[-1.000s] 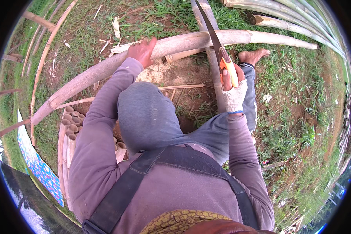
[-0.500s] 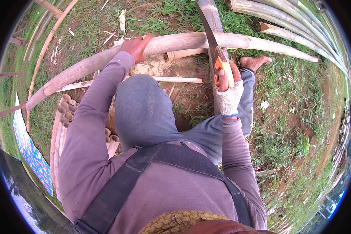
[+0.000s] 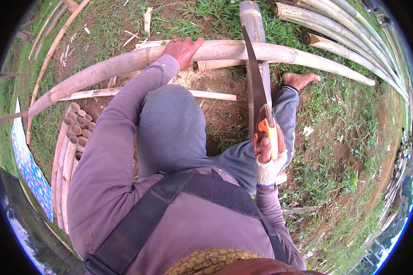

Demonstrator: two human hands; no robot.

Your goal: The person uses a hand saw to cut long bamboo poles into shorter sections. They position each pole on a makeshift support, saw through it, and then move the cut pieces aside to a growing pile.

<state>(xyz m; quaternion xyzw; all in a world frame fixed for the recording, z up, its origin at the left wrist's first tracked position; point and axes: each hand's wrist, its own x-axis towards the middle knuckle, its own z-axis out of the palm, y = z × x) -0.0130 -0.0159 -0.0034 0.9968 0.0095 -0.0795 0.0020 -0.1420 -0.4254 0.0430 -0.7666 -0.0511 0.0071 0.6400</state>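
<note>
Your left hand (image 3: 183,48) lies flat on the long bamboo pole (image 3: 124,64), which runs left to right. Your right hand (image 3: 268,153) grips the orange-handled saw (image 3: 259,98), its blade crossing the pole on the far side.

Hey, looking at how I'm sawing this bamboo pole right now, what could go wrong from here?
1. The left hand rests bare on the long bamboo pole not far from the hand saw blade; a slip might nick the fingers.
2. The bare foot lies just beyond the cut, where a dropped offcut or a blade run-through could hit it.
3. The round pole may roll on the support log.
</note>
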